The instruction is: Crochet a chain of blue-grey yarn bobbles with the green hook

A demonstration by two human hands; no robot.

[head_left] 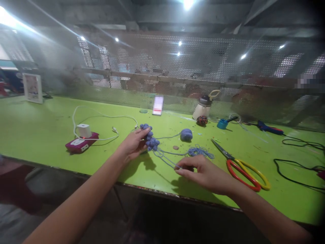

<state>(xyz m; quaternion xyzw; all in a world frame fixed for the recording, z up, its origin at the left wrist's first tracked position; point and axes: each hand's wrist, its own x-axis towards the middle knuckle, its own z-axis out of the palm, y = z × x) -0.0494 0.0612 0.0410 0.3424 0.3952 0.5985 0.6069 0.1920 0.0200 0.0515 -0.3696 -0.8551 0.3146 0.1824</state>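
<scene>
My left hand (134, 142) is closed on a bumpy purple-blue crochet piece (152, 143), raised a little over the green table. From that piece, strands of yarn (165, 161) stretch down to the right. My right hand (196, 171) pinches a loop of this yarn between thumb and fingertips; whether a hook is in it too I cannot tell. Behind the hands sits a small ball of purple-blue yarn (186, 135), with one strand leading to the crochet piece. A loose tangle of the same yarn (200, 151) lies just beyond my right hand.
Large scissors (241, 166) with red and yellow handles lie right of my right hand. Leftward is a purple power strip (81, 143) with a white charger and cable. Farther back stand a phone (157, 105), a bottle (202, 107) and a blue pot (222, 124). Black cords (291, 166) cross the right side.
</scene>
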